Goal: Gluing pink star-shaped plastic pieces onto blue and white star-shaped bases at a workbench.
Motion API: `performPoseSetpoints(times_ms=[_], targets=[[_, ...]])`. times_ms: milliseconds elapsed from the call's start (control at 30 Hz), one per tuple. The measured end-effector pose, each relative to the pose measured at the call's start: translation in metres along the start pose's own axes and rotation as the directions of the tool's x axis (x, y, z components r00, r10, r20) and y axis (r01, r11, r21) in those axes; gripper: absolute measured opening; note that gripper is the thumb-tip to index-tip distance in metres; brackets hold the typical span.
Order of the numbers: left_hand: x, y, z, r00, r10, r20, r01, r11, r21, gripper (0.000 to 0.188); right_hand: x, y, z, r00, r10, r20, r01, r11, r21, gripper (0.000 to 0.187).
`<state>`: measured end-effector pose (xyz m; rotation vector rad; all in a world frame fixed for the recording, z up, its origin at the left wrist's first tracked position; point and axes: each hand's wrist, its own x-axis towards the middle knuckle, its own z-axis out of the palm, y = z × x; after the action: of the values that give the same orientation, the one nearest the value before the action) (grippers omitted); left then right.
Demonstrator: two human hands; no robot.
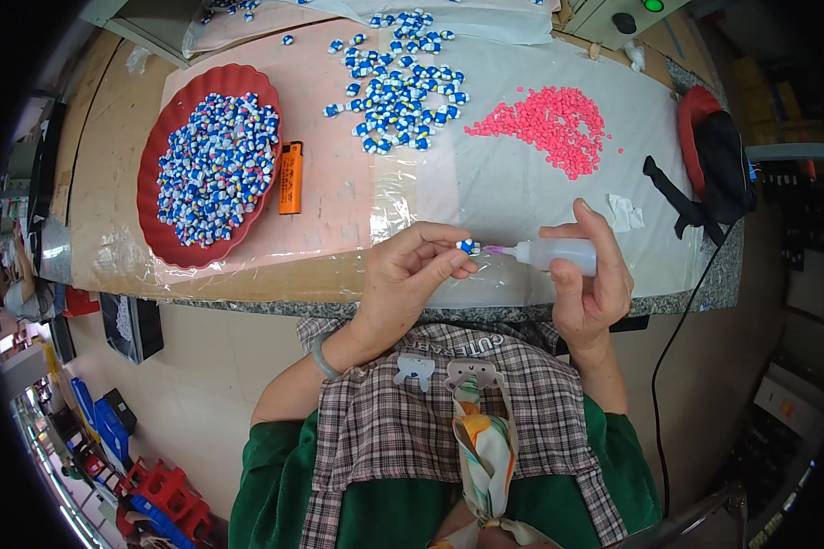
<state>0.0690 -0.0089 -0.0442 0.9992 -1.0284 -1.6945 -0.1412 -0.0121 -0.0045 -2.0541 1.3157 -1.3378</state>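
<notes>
Between the thumb and fingertips of my left hand (410, 273) is a small blue-and-white piece (468, 247). My right hand (593, 279) grips a translucent squeeze bottle (558, 255) lying sideways, its pinkish nozzle pointing left at the piece. The nozzle tip is right beside the piece; whether they touch I cannot tell. Past my hands lies a loose heap of similar blue-and-white pieces (403, 101). Small pink pieces (558, 128) are spread to its right.
A red scalloped tray (146, 174) at the left holds many blue-and-white pieces. Beside it lies an orange box-shaped object (290, 178). Crumpled white tissue (625, 212) sits right of my right hand. A black-and-red bag-like object (714, 156) and a black cable (673, 352) are at the right.
</notes>
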Motion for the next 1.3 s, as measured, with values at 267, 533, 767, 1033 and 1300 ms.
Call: performPoseSetpoints(times_ms=[267, 533, 767, 1033, 1300], targets=[[0.000, 0.001, 0.001, 1.000, 0.003, 0.008, -0.003, 1.000, 0.004, 0.021, 0.001, 0.000, 0.001, 0.999, -0.038, -0.002, 0.038, 0.999, -0.015, 0.047], [0.000, 0.000, 0.001, 1.000, 0.025, 0.010, -0.025, 1.000, 0.010, 0.020, 0.004, -0.003, 0.002, 0.993, -0.112, 0.027, 0.113, 0.991, -0.072, 0.048], [0.000, -0.001, 0.000, 1.000, 0.020, 0.014, -0.020, 1.000, 0.002, 0.019, 0.001, 0.003, 0.002, 0.993, -0.119, 0.003, 0.119, 0.992, -0.048, 0.047], [0.003, 0.007, 0.001, 1.000, 0.016, 0.007, -0.016, 0.999, -0.040, 0.020, 0.009, 0.050, -0.027, 0.821, 0.571, -0.035, -0.308, 0.493, 0.814, 0.035], [0.015, 0.003, 0.004, 0.998, -0.032, 0.055, 0.031, 0.999, 0.010, 0.022, 0.013, 0.083, -0.040, 0.702, 0.712, 0.009, -0.704, 0.691, 0.163, 0.032]])
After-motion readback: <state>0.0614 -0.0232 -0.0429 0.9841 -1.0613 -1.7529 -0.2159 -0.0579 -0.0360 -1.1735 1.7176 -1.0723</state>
